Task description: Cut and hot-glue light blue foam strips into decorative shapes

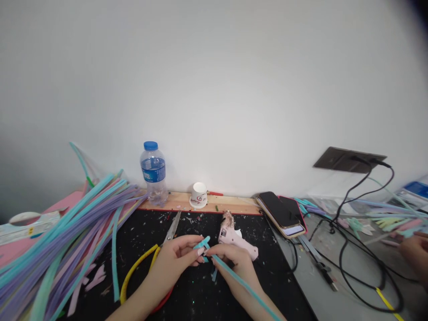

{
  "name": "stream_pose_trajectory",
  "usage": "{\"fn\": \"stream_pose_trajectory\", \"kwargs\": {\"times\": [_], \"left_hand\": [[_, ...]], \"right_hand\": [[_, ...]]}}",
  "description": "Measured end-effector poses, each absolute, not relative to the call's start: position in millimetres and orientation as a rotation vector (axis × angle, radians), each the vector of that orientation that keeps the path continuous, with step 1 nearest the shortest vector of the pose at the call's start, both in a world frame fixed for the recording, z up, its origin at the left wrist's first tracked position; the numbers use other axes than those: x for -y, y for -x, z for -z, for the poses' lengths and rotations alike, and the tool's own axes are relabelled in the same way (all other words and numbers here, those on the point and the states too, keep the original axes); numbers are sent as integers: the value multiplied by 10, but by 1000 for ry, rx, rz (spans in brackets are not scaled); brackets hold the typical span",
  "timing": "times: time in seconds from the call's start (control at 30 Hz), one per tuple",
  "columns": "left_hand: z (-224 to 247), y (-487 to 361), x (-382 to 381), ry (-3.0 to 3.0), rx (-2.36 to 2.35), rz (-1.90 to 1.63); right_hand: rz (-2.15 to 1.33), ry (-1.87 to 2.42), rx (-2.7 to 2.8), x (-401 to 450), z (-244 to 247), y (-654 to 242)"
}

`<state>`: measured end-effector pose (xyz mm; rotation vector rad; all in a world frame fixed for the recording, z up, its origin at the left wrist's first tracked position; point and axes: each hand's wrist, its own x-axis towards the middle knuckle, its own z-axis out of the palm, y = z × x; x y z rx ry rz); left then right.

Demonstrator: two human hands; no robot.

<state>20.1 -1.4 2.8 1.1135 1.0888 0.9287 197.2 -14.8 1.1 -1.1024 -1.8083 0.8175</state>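
My left hand (180, 256) is closed, thumb and fingertips pinching a small looped piece of turquoise strip (202, 243) at the centre of the view. Close against it on the right, my right hand (234, 263) pinches the same turquoise material, and a long tail of it (244, 284) runs down over the right wrist. Scissors with yellow handles (137, 266) lie beside my left hand, partly covered by it. Just beyond my right hand rests a pink glue gun (236, 240) with a stained tip.
Bundled pastel strips (76, 236) fill the left. A bottle (154, 174) and paper cup (199, 195) stand by the wall. Phones (284, 214), black cables (344, 249) and another person's hand (414, 252) are on the right. A black mat (274, 285) lies beneath my hands.
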Motion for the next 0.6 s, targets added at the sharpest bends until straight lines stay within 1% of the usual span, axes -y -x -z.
{"fn": "stream_pose_trajectory", "kwargs": {"times": [0.17, 0.33, 0.6], "left_hand": [[-32, -196, 17, -984, -1037, -1046], [-32, -195, 32, -749, -911, -1126], [61, -206, 44, -788, -933, -1025]], "right_hand": [[-759, 981, 1859, 150, -32, -1964], [-661, 963, 1828, 138, 16, -1953], [-460, 858, 1823, 185, 28, -1954]]}}
